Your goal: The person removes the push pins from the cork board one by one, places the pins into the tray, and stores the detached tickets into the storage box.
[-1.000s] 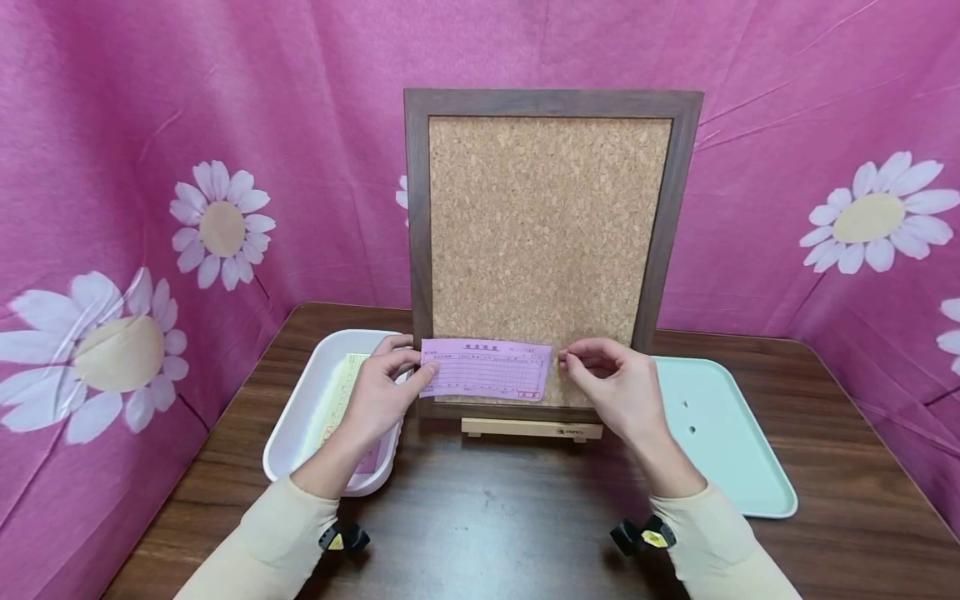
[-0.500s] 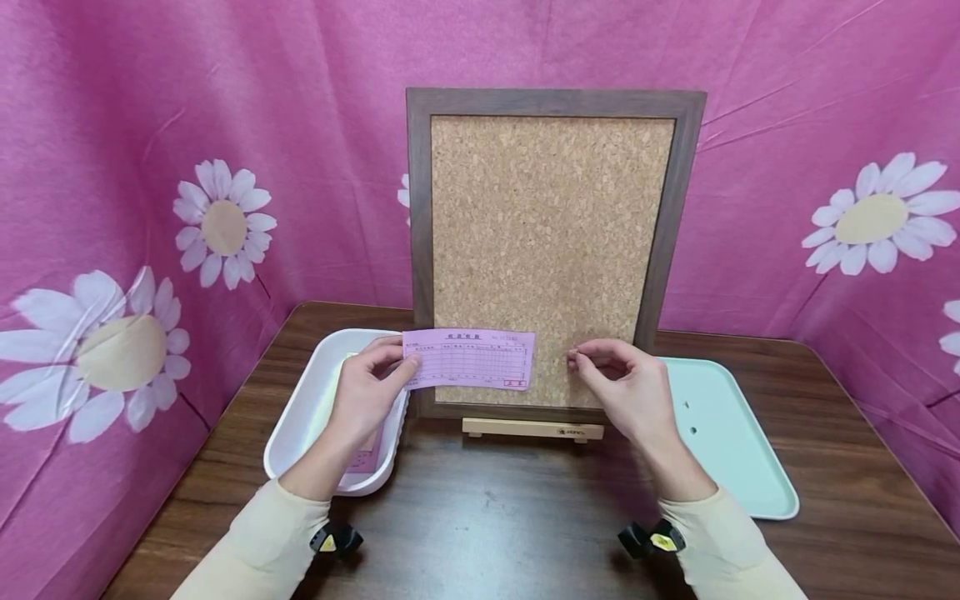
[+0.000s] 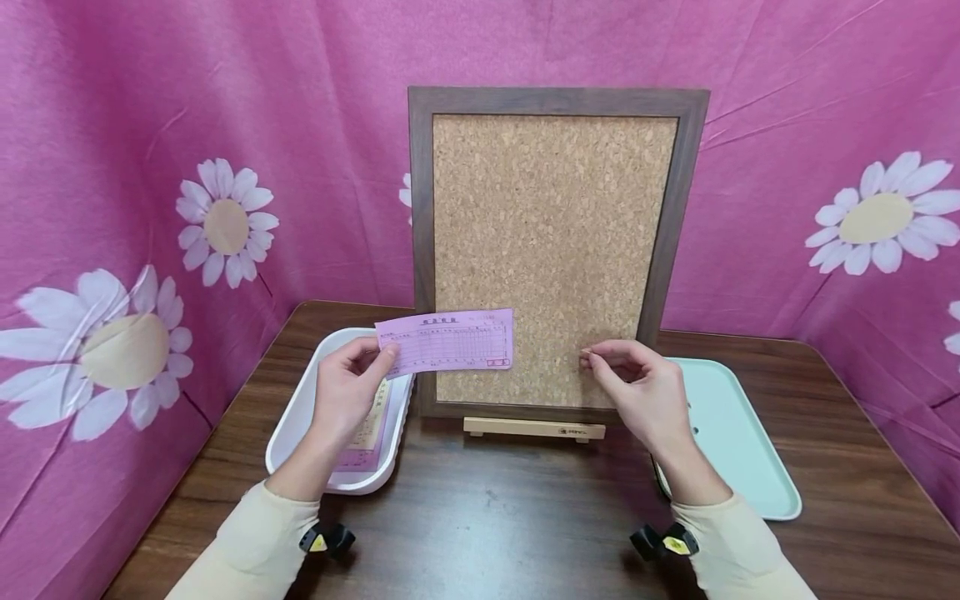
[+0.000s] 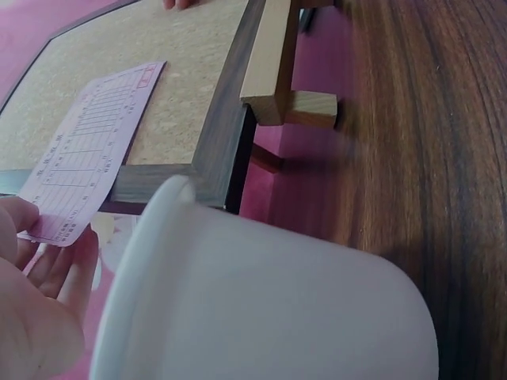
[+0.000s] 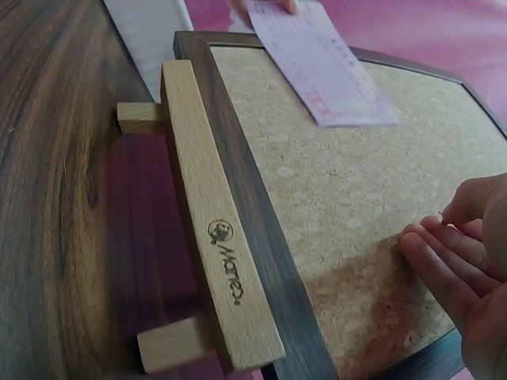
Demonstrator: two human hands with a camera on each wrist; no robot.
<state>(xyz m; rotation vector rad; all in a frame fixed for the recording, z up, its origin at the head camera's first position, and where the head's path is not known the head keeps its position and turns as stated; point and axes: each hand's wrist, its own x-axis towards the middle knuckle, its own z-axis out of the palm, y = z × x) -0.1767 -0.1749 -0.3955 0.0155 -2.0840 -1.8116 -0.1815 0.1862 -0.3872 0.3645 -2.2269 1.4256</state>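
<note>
A purple receipt slip [image 3: 450,343] with a printed grid is pinched at its left end between the thumb and fingers of my left hand [image 3: 347,385]. It overlaps the lower left of a dark-framed corkboard [image 3: 555,225] and tilts slightly up to the right. My right hand [image 3: 647,396] is near the board's lower right, its thumb and forefinger pressed together. In the right wrist view, a tiny pale pin-like thing [image 5: 440,214] shows at those fingertips, mostly hidden. The other fingertips of that hand are right at the cork.
Under the left hand stands a white bin [image 3: 281,429] with yellow and purple slips [image 3: 367,433] in it. A mint tray [image 3: 750,450] lies at right, bearing small dark bits [image 3: 696,430]. A pale wooden easel ledge [image 3: 532,428] supports the board on the brown table [image 3: 480,517].
My left hand has drawn the purple receipt slip leftward and up, away from the right hand, and tilted it. The right hand has shifted a little to the right, still pinching.
</note>
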